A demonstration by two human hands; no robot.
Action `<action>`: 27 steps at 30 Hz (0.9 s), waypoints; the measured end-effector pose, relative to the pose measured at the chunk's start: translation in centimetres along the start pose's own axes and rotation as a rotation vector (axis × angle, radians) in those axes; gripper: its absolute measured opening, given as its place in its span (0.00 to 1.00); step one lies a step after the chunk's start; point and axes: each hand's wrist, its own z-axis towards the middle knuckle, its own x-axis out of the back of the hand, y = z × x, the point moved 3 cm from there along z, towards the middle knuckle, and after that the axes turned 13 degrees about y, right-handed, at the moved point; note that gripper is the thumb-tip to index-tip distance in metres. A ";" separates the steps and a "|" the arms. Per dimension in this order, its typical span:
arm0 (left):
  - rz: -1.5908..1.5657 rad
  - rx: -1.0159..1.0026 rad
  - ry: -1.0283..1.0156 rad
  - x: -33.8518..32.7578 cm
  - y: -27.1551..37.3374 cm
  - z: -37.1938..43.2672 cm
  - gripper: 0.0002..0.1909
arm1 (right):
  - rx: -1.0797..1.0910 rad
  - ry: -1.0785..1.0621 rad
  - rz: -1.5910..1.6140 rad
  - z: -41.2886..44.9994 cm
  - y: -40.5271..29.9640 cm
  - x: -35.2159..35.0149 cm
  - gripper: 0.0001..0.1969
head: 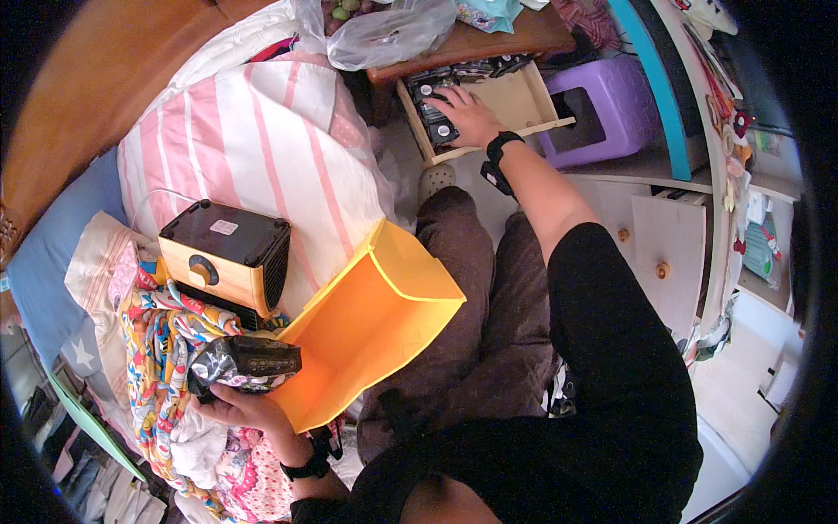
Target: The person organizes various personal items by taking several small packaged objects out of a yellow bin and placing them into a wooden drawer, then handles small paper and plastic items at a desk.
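Note:
My left hand (pixel 239 407) grips a glossy black plastic packet (pixel 245 360) beside the left edge of an orange fabric storage bin (pixel 366 321). The bin lies tilted against my left leg with its inside facing up. My right hand (pixel 466 118) reaches into a pulled-out wooden drawer (pixel 510 98), fingers spread over black packets (pixel 437 118) with round white stickers along its left side. More dark packets (pixel 484 67) line the back of the drawer. Whether my right fingertips grasp any packet is not clear; the hand looks flat on top.
A wood-fronted heater-like appliance (pixel 226 255) with a knob rests on the bed beside a striped pink-and-white quilt (pixel 262 137). Patterned cloth (pixel 157 367) is bunched nearby. A purple plastic box (pixel 619 118) stands right of the drawer. A clear plastic bag (pixel 393 36) lies above it.

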 end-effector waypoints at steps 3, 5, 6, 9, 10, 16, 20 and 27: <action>0.011 -0.013 -0.022 -0.1 -0.1 0.1 0.20 | -0.032 0.244 0.168 -0.5 0.3 -0.7 0.47; 0.011 -0.006 -0.031 0.0 0.0 0.2 0.20 | -0.362 0.437 0.297 -0.9 1.7 -2.3 0.44; 0.019 -0.009 -0.025 -0.1 -0.1 0.2 0.20 | -0.528 0.532 0.355 -1.4 2.6 -3.1 0.43; 0.000 -0.044 0.032 0.9 -0.5 1.1 0.21 | -0.841 0.402 0.746 -0.2 1.9 -5.1 0.39; -0.011 -0.055 0.072 0.7 -0.1 1.0 0.21 | -0.904 0.297 1.061 0.1 1.0 -5.4 0.37; -0.097 -0.055 -0.089 0.6 -1.4 0.3 0.20 | -0.537 0.688 0.748 -1.7 1.4 0.3 0.24; -0.209 -0.058 -0.156 0.8 0.2 0.6 0.18 | -0.248 0.546 1.022 -2.4 -14.7 17.3 0.17; -0.412 -0.573 -0.388 3.3 6.0 1.2 0.19 | 0.440 0.315 0.747 -7.5 -33.1 27.5 0.27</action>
